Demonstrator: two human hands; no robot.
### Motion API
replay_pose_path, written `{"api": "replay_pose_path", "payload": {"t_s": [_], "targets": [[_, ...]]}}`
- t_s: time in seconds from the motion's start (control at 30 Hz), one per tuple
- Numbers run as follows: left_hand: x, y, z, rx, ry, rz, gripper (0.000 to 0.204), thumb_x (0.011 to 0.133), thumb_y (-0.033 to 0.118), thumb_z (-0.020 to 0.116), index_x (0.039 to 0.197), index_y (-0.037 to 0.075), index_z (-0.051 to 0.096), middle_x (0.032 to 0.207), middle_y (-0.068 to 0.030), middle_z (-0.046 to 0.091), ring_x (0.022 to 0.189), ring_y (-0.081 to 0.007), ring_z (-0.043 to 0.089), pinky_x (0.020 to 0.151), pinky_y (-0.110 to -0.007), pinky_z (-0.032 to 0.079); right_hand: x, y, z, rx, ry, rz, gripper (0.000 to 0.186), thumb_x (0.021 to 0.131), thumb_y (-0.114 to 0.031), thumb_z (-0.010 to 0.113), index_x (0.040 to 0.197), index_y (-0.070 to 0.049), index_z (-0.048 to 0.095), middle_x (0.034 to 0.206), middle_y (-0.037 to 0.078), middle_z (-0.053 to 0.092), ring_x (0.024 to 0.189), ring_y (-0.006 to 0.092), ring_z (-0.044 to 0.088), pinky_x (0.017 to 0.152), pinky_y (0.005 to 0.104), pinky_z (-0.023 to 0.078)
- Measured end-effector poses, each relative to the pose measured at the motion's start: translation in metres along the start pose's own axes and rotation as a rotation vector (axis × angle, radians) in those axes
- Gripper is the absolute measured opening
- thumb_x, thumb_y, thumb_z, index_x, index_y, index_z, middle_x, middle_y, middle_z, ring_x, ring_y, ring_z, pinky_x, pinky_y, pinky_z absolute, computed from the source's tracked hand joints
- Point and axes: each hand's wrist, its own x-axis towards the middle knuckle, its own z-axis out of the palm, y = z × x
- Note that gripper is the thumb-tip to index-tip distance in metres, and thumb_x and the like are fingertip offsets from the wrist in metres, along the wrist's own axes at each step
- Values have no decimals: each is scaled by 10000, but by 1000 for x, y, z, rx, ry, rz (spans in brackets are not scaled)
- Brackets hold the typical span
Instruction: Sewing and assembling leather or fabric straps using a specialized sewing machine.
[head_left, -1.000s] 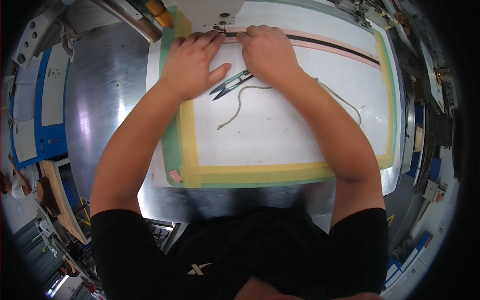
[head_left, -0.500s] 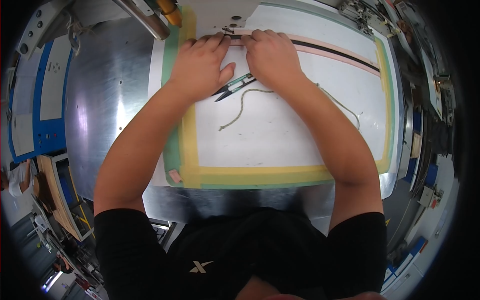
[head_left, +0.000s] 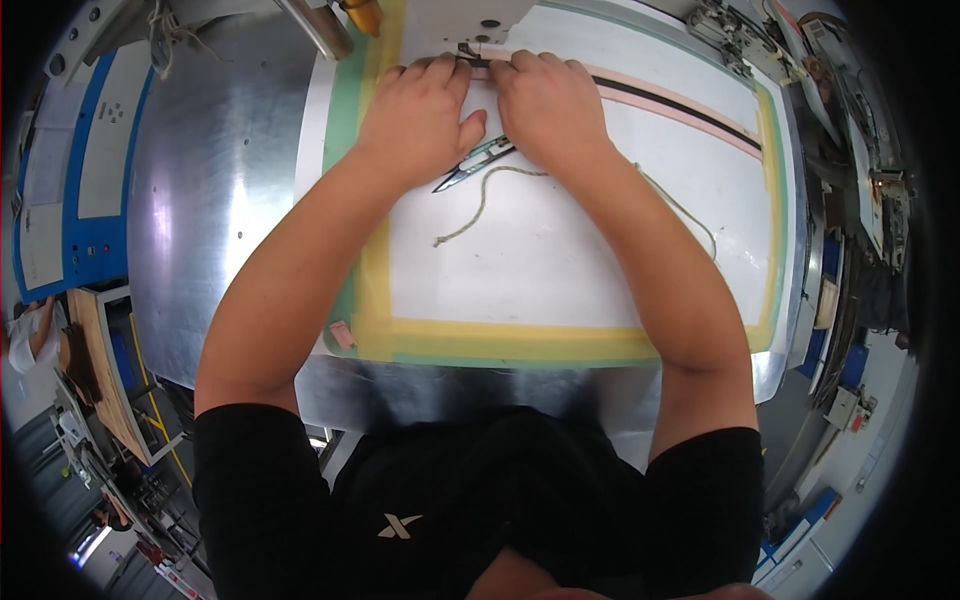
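At the top of the white board (head_left: 560, 270), below a pale machine head (head_left: 430, 20), a long black strip (head_left: 690, 118) runs to the right between pink bands. My left hand (head_left: 412, 118) bends its fingers down on the strip's left end, thumb apart and pointing right. Beside it my right hand (head_left: 550, 108) presses the same strip with fingers together. The fingertips of both are partly hidden. A pair of thread snips (head_left: 462, 176) lies just below my hands, its handle end partly under my right hand. A greenish cord (head_left: 483, 200) curls nearby and passes under my right forearm.
Yellow tape (head_left: 520, 342) and green tape border the board on a shiny metal table (head_left: 205, 210). A small pink piece (head_left: 341, 334) sits at the near left corner. A metal post (head_left: 318, 28) and a blue-framed panel (head_left: 102, 150) stand left; metal mechanisms (head_left: 735, 35) sit far right.
The whole view has shifted slightly. My hands appear a little farther right relative to the board and snips. Both stay on the strip.
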Motion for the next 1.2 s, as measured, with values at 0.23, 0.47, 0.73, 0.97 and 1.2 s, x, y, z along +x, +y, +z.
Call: {"api": "replay_pose_path", "payload": {"t_s": [0.23, 0.47, 0.73, 0.97, 1.2], "targets": [[1, 6, -3, 85, 13, -30, 518, 933, 349, 675, 1318, 3, 663, 1282, -129, 671, 1196, -303, 633, 1011, -441, 474, -19, 26, -14, -84, -37, 88, 252, 870, -95, 618, 1067, -54, 769, 1001, 67, 732, 967, 258, 692, 860, 418, 517], [8, 24, 4, 77, -1, -69, 518, 933, 359, 675, 1315, 9, 672, 1337, -108, 665, 1240, -275, 619, 1040, -441, 454, -27, 33, -7, -55, -8, 93, 320, 872, -92, 627, 1161, -54, 760, 1033, 60, 725, 1020, 248, 682, 872, 406, 519], [14, 40, -9, 143, -47, -154, 536, 949, 436, 654, 1366, 101, 677, 1285, -106, 676, 1214, -290, 625, 985, -457, 478, -25, 33, -15, -19, -26, 48, 260, 851, -88, 642, 1081, -54, 758, 1007, 76, 717, 981, 255, 688, 848, 409, 524], [18, 47, -7, 228, -88, -199, 556, 970, 465, 633, 1391, 103, 663, 1335, -120, 658, 1221, -299, 626, 1016, -456, 461, -52, 81, -29, -97, -32, 107, 323, 906, -113, 597, 1177, -70, 767, 1032, 97, 728, 999, 273, 696, 880, 442, 537], [20, 58, -2, 158, -41, -210, 565, 1010, 520, 590, 1429, 145, 642, 1375, -130, 634, 1228, -326, 634, 1044, -475, 451, -77, 115, -47, -48, -65, 192, 375, 936, -89, 554, 1249, -70, 759, 1098, 105, 738, 1041, 273, 691, 903, 434, 547]]}}
